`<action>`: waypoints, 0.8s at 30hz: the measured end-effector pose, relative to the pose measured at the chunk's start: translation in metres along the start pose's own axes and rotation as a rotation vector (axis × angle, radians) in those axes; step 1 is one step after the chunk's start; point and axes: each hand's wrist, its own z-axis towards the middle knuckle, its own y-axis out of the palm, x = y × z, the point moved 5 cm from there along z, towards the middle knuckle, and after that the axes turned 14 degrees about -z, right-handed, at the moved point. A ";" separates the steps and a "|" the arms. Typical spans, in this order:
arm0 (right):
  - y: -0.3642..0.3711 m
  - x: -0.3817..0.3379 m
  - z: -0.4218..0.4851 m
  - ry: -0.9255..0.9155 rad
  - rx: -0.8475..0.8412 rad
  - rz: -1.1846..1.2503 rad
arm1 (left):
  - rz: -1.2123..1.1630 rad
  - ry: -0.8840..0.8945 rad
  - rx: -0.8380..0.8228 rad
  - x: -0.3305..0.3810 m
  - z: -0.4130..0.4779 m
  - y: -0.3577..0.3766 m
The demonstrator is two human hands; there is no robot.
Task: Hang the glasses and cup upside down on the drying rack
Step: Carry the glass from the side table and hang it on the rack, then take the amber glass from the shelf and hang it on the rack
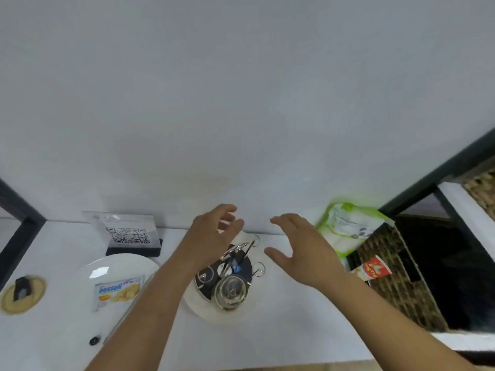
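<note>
A metal drying rack [235, 259] with wire loop arms stands on a round white base [198, 309] on the white counter, seen from above. One clear glass [231, 291] hangs upside down on its near side. My left hand [211, 235] hovers over the rack's left side, fingers spread and empty. My right hand [300, 250] hovers just right of the rack, open and empty too. Any other glasses or a cup cannot be made out here.
A white plate [107, 266] holding a biscuit packet [117, 290] lies left of the rack. Behind it stands a QR-code sign [126, 232]. A green-and-white pouch [348, 227] and a wicker basket [396, 279] sit on the right. A round coaster [24, 294] is at the far left.
</note>
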 end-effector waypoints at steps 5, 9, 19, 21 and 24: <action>-0.060 0.021 -0.029 0.081 0.192 0.100 | -0.059 0.121 -0.018 0.054 -0.008 0.026; -0.095 0.050 -0.071 0.151 0.317 0.208 | -0.104 0.199 -0.071 0.108 -0.023 0.067; -0.172 0.159 -0.257 0.264 0.596 0.356 | -0.259 0.336 -0.319 0.212 -0.127 0.258; -0.182 0.184 -0.302 0.298 0.658 0.404 | -0.223 0.364 -0.405 0.227 -0.151 0.308; -0.184 0.221 -0.376 0.379 0.726 0.497 | -0.195 0.410 -0.555 0.250 -0.186 0.382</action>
